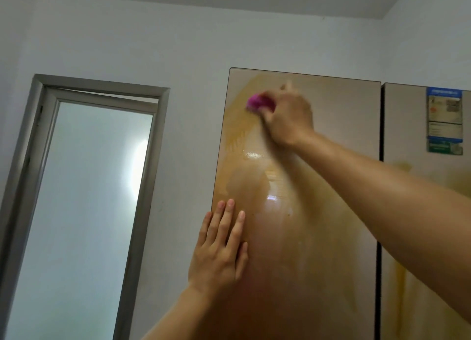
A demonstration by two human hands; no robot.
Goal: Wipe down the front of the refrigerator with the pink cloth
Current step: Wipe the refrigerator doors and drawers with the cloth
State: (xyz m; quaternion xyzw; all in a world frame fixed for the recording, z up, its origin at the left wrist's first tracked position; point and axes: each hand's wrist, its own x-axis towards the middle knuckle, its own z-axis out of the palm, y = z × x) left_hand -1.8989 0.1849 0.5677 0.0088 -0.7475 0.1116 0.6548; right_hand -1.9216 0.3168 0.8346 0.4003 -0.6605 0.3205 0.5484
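Left hand: the left hand (219,253) comes up from the bottom edge of the view and lies flat on the lower left part of the refrigerator's (305,250) left door (339,105), just inside that door's left edge.
Left grip: wide, fingers straight and pressed to the door, holding nothing.
Right hand: the right hand (288,118) reaches in from the right across the left door, its forearm crossing the door's middle; the hand sits high on the door and is blurred.
Right grip: fingers curled round the pink cloth (258,102), bunched into a wad.
Pink cloth: against the left door near its top left corner, sticking out left of the right hand.
Door surface: glossy beige, with a yellow-brown film (237,125) streaked down the left door's left side, below the cloth, and spread over its middle.
Right door: the right door (420,276) stands just right of the left door across a dark seam, with yellowish runs.
Sticker: a blue and green sticker (444,120) sits high on the right door.
Left of the left door: a white wall (191,46), then a grey-framed frosted glass door (84,199).
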